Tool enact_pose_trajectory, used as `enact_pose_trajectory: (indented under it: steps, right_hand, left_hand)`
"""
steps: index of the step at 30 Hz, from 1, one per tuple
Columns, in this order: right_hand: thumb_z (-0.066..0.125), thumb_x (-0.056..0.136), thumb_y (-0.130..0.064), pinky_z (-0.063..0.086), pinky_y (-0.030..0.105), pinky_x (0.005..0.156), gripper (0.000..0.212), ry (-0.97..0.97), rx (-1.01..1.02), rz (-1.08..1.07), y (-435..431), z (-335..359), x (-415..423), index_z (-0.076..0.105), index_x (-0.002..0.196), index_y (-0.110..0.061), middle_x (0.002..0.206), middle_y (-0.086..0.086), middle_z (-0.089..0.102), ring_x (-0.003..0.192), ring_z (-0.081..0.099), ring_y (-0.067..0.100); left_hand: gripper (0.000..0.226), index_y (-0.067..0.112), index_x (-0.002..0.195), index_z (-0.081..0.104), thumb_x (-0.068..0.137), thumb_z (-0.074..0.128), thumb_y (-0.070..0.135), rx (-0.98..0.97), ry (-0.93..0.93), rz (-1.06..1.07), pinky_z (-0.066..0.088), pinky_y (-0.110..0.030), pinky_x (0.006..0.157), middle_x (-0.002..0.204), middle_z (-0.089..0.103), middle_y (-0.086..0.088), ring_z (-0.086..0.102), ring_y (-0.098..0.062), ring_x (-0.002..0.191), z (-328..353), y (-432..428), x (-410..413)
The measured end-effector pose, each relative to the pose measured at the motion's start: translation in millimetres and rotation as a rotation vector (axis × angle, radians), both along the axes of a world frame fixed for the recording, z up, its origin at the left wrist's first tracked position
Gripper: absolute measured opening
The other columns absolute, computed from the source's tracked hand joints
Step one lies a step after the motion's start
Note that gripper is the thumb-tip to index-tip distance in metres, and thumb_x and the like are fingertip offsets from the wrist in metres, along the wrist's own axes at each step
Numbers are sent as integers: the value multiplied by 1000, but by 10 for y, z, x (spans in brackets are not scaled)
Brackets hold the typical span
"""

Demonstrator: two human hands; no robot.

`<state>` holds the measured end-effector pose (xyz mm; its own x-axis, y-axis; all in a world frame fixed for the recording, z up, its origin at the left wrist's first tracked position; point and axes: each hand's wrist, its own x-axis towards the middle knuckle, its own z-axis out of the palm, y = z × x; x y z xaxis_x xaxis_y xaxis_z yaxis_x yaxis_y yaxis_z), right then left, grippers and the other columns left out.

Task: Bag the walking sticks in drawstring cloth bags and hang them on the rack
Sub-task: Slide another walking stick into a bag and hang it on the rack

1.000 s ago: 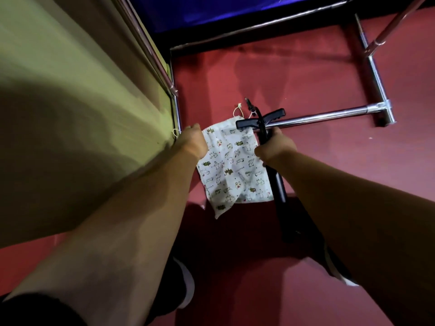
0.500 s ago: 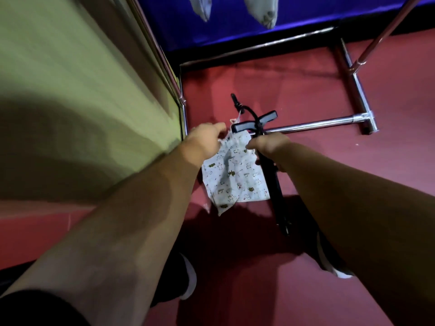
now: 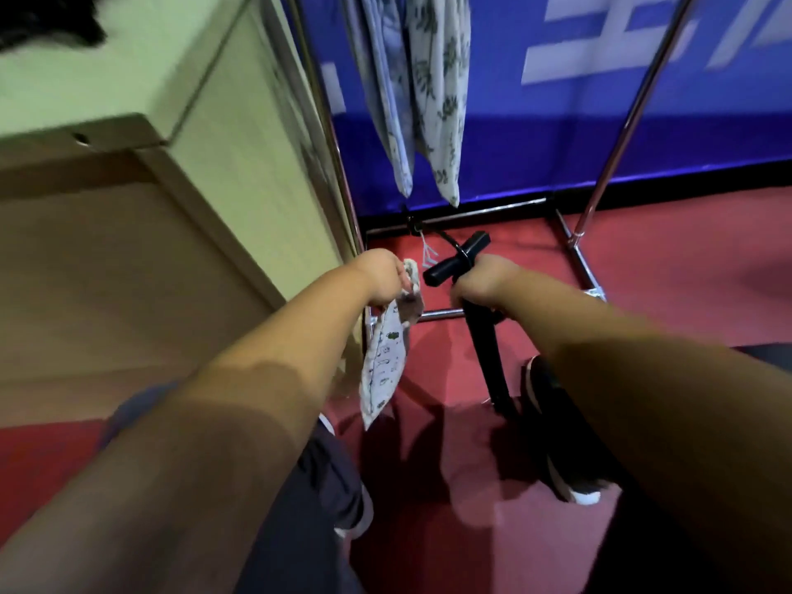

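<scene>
**Walking stick and empty bag held before the rack**

The right hand (image 3: 484, 278) is closed round the shaft of the black walking stick (image 3: 487, 353), just under its crossbar handle. The stick stands nearly upright, with its lower end near the red floor (image 3: 664, 259). The left hand (image 3: 381, 276) pinches the top edge of a printed cloth bag (image 3: 385, 366), which hangs limp just beside the stick. Two filled bags (image 3: 441, 122) hang on the metal rack (image 3: 623, 130) beyond. The stick is probably rigid, light and smooth, so it is best held high on the shaft. The soft bag collapses and is best held at its hem.
</scene>
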<state>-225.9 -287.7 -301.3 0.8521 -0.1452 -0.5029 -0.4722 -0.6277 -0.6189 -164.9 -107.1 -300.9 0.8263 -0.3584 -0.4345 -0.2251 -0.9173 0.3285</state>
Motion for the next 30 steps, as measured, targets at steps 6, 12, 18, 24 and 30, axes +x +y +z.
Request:
enact_pose_trajectory:
  steps: [6,12,18,24,30]
  right_hand:
    - [76,71,-11,56,44,76,17,-134,205,-53,-29,721,-357,68,84,-18,79,7,68,76,64,27]
    - [71,63,-4,57,42,72,25,-82,381,-77,2,778,-618,76,86,-12,79,9,73,72,67,26]
    - [70,38,-16,53,42,72,55,-113,454,-140,116,700,-437,75,92,-3,76,10,66,72,65,27]
    - [66,62,1,46,39,71,35,-115,496,-106,79,688,-182,81,90,-15,72,6,66,71,61,25]
    - [66,49,-3,46,41,70,37,-88,560,-112,119,597,32,74,78,-23,77,10,63,72,58,27]
  left_hand:
    - [39,24,99,72,95,46,-5,-113,-160,-21,48,-20,56,91,72,-3,67,-19,72,704,36,-508]
    - [29,28,89,75,94,56,6,-389,-324,143,50,-32,71,91,76,0,69,-25,83,681,124,-693]
    - [27,32,90,73,94,60,9,-449,-324,178,52,-29,78,100,76,6,69,-14,93,637,72,-657]
    - [25,28,95,81,90,64,9,-541,-324,254,46,-19,72,87,71,20,63,6,80,632,82,-444]
    - [22,29,82,73,93,66,12,-540,-295,289,35,-13,51,69,62,16,52,3,59,640,6,-238]
